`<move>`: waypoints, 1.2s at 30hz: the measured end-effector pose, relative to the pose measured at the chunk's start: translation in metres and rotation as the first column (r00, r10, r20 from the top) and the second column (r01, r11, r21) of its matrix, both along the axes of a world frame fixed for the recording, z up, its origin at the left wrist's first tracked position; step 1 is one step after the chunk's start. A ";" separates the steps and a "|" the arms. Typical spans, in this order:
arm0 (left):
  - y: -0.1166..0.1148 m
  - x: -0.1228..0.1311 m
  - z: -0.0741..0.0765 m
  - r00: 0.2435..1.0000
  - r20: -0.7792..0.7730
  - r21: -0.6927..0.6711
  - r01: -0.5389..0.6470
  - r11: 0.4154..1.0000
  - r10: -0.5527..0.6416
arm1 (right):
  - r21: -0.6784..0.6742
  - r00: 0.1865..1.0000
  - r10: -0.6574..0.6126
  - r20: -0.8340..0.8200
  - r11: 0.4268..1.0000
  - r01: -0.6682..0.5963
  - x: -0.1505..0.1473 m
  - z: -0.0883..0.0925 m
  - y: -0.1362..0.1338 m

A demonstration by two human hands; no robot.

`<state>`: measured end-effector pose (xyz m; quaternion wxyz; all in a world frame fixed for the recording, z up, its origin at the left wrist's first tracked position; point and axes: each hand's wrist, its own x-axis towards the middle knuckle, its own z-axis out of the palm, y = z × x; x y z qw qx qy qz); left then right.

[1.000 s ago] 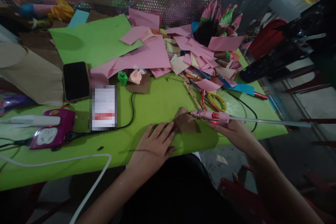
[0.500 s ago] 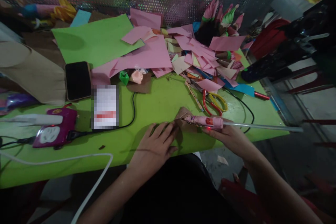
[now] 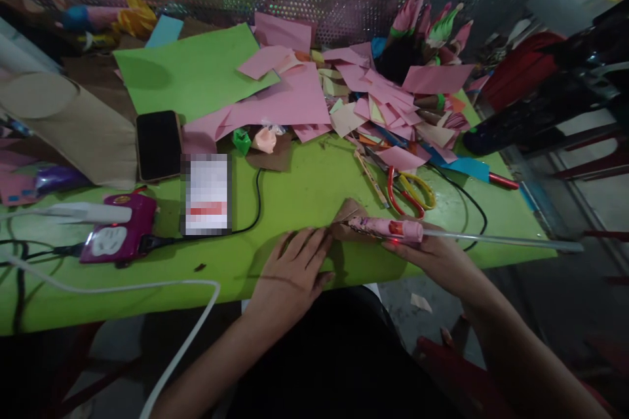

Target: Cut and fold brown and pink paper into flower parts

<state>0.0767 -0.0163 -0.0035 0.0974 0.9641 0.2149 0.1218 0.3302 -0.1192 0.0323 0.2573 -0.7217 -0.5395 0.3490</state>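
In the head view, my right hand (image 3: 436,260) is wrapped round a pink hot glue gun (image 3: 405,230) with a small red light lit on its side. A long clear glue stick (image 3: 511,240) juts out of its back end to the right. The gun's front end lies over a small folded piece of brown paper (image 3: 348,211) on the green table. My left hand (image 3: 289,272) lies flat, fingers stretched out, with its fingertips at the left edge of that brown paper. The gun's nozzle tip is hard to make out.
Beyond my hands lie red-and-yellow-handled scissors (image 3: 407,193), a pencil (image 3: 372,180) and heaped pink paper pieces (image 3: 383,101). To the left are a phone (image 3: 158,146), a purple power strip (image 3: 120,229) and a white cable (image 3: 147,287). The green table's (image 3: 230,298) front edge is close to me.
The whole view has shifted, so the table things appear slightly further right. My hands, the glue gun and the brown paper keep nearly the same arrangement.
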 end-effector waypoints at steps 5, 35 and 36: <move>0.000 0.002 0.001 0.999 -0.031 0.008 0.010 1.000 -0.010 | 0.029 0.999 0.021 0.043 0.999 -0.023 -0.006 0.002 0.003; 0.001 0.002 0.001 1.000 0.009 -0.020 -0.006 1.000 0.006 | 0.037 0.999 -0.042 -0.014 0.998 0.043 0.001 -0.004 0.000; 0.001 0.002 0.002 1.000 0.008 -0.019 -0.005 1.000 0.005 | 0.033 0.999 -0.038 -0.029 0.999 0.039 0.002 -0.004 -0.001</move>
